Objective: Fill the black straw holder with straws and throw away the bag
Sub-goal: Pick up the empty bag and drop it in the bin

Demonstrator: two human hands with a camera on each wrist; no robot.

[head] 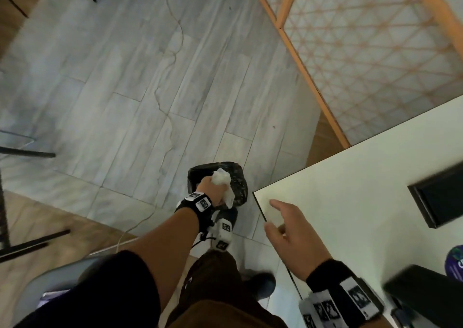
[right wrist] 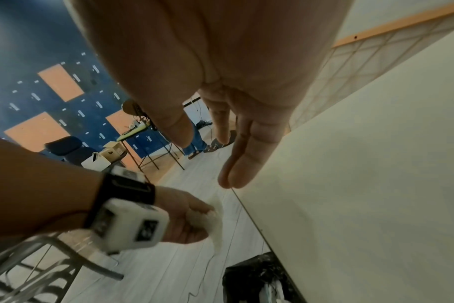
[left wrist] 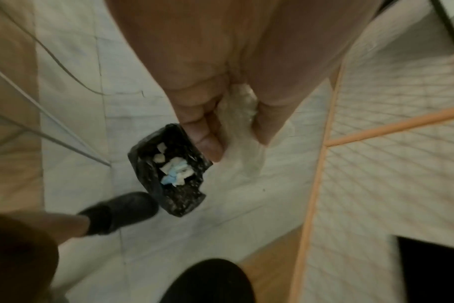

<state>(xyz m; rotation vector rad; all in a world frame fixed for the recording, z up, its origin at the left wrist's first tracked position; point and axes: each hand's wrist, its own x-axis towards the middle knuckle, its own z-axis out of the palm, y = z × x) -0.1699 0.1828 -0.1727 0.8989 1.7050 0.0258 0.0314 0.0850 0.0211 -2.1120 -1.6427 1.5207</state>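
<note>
My left hand [head: 215, 186] grips a crumpled clear plastic bag [head: 222, 177] directly over a small bin lined with a black bag [head: 239, 177] on the floor. In the left wrist view my fingers [left wrist: 208, 141] curl round the bag [left wrist: 237, 110], and the bin [left wrist: 148, 164] below holds white and blue scraps. My right hand [head: 271, 215] hovers open over the corner of the white table [head: 350, 189], holding nothing. In the right wrist view its fingers [right wrist: 244, 160] are straight. A black rectangular box [head: 438, 197], perhaps the straw holder, lies on the table; no straws show.
The bin stands tight against the table's corner. My shoes [head: 263, 285] are just short of it. A thin cable [head: 172, 59] runs across the grey floor. A lattice screen [head: 363, 51] stands behind the table. Chair legs [head: 27, 154] are at the left, another dark object [head: 426, 295] at the table's near edge.
</note>
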